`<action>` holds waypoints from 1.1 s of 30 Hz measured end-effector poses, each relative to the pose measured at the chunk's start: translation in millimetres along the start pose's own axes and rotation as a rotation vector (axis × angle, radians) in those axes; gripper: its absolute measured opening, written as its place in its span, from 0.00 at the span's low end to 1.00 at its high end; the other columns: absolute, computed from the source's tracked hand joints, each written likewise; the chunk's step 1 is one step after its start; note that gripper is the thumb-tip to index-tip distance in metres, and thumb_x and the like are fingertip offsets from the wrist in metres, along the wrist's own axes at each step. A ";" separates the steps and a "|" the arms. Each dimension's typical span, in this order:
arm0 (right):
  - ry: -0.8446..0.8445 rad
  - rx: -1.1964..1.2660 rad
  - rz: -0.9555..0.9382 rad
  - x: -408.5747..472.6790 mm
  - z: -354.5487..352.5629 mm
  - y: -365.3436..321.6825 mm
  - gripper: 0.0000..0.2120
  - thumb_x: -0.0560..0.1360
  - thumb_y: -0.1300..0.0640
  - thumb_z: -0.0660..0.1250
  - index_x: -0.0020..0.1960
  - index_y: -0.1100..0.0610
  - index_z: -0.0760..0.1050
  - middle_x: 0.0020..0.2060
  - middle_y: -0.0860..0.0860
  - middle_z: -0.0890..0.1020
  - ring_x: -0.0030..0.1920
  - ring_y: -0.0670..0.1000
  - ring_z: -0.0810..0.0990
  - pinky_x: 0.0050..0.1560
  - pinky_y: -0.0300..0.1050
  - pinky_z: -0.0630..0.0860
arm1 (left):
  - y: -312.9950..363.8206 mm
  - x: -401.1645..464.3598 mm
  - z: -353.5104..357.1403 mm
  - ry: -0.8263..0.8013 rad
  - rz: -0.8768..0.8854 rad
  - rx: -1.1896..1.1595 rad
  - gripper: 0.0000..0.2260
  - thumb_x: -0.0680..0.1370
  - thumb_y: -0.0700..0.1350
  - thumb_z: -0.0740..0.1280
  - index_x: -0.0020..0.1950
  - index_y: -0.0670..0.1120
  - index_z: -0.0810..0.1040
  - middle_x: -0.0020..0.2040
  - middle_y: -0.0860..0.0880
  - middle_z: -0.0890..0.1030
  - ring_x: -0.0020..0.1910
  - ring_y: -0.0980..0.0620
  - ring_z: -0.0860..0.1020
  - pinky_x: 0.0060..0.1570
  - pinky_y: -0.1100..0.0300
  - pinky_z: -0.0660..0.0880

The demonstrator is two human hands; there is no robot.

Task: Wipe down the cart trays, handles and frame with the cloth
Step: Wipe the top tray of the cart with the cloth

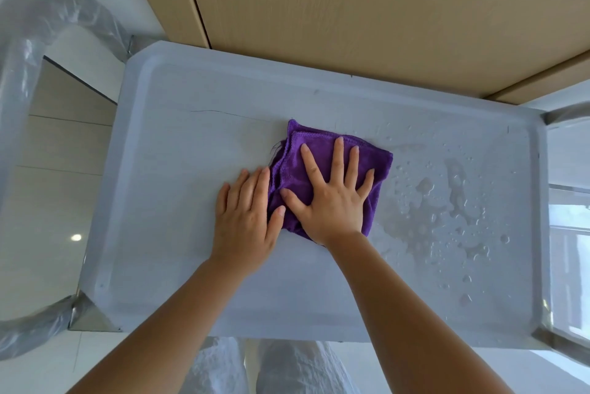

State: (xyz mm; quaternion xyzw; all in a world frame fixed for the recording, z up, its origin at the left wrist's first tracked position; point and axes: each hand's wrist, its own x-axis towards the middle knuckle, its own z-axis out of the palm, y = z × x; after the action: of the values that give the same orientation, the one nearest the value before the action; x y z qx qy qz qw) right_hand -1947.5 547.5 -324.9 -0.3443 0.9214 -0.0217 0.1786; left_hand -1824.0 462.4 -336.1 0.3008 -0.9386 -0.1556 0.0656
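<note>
My right hand (332,199) lies flat on the folded purple microfibre cloth (329,170), fingers straight and spread wide, the palm pressing it down. My left hand (247,218) rests flat just beside it on the bare tray surface, fingers straight and close together, its thumb touching the cloth's left edge. Neither hand curls around anything.

The cloth is plush, with stitched hems and a few loose threads at its left corner, folded into a rough square of several layers. It sits near the middle of the cart's pale grey rectangular top tray (191,138), slightly towards the far side.

The tray has a raised rim and rounded corners, and its surface looks matte. A thin dark hairline mark (223,113) runs across it left of the cloth. To the right of the cloth, water droplets and smeared wet patches (447,195) cover the tray; the left half looks dry.

At the left end, a curved tubular cart handle wrapped in clear crinkled plastic film (28,52) arches over. Metal frame corners (92,320) show under the tray's near left edge.

Beyond the far rim stands a light wood-grain cabinet panel (351,10). Glossy pale floor tiles (48,202) lie to the left, and my white textured trousers (287,368) show below the near rim. I see no readable writing anywhere.
</note>
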 end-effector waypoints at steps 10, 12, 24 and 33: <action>0.034 0.031 0.071 28.3 -11.4 -3.1 0.36 0.69 0.27 0.44 0.74 0.36 0.38 0.76 0.54 0.40 0.75 0.60 0.37 0.69 0.67 0.37 | 17.6 36.6 3.9 0.014 -0.114 -0.066 0.26 0.75 0.49 0.55 0.69 0.35 0.65 0.66 0.37 0.72 0.66 0.38 0.70 0.62 0.35 0.63; 0.035 0.038 0.086 33.9 -14.3 -3.7 0.36 0.70 0.27 0.45 0.74 0.35 0.38 0.76 0.54 0.39 0.75 0.60 0.36 0.69 0.67 0.37 | 16.2 44.5 3.1 0.027 -0.095 -0.093 0.26 0.75 0.49 0.56 0.68 0.34 0.66 0.65 0.36 0.72 0.65 0.37 0.71 0.62 0.36 0.63; 0.074 0.113 0.189 67.6 -23.8 -7.3 0.37 0.72 0.29 0.51 0.75 0.38 0.40 0.76 0.55 0.40 0.75 0.60 0.37 0.69 0.67 0.37 | 42.3 70.9 20.7 0.122 -0.319 -0.180 0.24 0.77 0.48 0.54 0.68 0.37 0.69 0.66 0.38 0.72 0.67 0.38 0.70 0.64 0.38 0.61; 0.114 0.212 0.342 92.1 -28.1 -11.4 0.33 0.76 0.34 0.49 0.75 0.39 0.39 0.76 0.54 0.40 0.75 0.59 0.36 0.69 0.67 0.37 | 39.7 69.2 29.8 0.077 -0.279 0.080 0.26 0.76 0.52 0.54 0.73 0.44 0.60 0.69 0.39 0.70 0.68 0.40 0.67 0.64 0.39 0.62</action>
State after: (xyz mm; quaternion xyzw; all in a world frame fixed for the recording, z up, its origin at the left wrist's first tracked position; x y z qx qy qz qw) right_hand -2014.3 477.3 -325.8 -0.1606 0.9676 -0.1074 0.1623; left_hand -1908.1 460.1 -349.0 0.4366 -0.8898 -0.1140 0.0673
